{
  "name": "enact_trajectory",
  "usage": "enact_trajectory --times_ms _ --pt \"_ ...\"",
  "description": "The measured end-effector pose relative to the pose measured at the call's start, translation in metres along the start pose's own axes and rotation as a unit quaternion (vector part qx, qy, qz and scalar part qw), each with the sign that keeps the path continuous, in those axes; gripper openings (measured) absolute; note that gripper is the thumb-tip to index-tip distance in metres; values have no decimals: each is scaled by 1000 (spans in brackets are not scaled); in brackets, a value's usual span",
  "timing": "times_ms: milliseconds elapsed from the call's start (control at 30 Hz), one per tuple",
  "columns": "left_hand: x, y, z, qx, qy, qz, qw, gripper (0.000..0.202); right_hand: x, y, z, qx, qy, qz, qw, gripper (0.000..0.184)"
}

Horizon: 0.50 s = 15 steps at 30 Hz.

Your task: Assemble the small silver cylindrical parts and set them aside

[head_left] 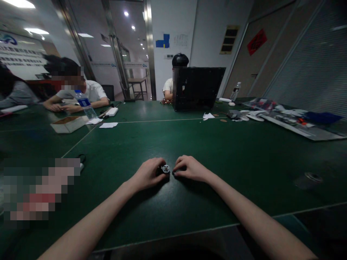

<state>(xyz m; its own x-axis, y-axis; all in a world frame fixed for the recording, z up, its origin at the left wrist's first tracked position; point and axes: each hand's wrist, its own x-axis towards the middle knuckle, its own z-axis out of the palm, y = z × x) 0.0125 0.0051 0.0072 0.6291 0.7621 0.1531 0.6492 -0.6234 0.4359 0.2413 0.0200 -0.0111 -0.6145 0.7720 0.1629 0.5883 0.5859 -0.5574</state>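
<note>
My left hand (151, 172) rests on the green table (151, 213), its fingers closed round a small round metal part with a spoked, wheel-like face (166, 168). That face is turned toward my right hand (191, 169). A short gap separates the two hands. My right thumb and fingers pinch a small dark piece (174, 173) close to the tabletop; its kind is too small to make out. Most of the part in my left hand is hidden by the fingers.
A shallow box (67, 124) and a water bottle (84, 104) stand at the back left. Across the table is a large black case (199, 88), with a person behind it. Another person leans at the left. A cylindrical can (309, 180) stands at the right, below scattered papers and bags (292, 115).
</note>
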Motion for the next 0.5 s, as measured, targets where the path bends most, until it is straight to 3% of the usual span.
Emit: enact_trajectory --times_ms 500 --pt "0 -3 -4 25 -16 -17 999 36 -2 -6 -9 37 -10 29 999 31"
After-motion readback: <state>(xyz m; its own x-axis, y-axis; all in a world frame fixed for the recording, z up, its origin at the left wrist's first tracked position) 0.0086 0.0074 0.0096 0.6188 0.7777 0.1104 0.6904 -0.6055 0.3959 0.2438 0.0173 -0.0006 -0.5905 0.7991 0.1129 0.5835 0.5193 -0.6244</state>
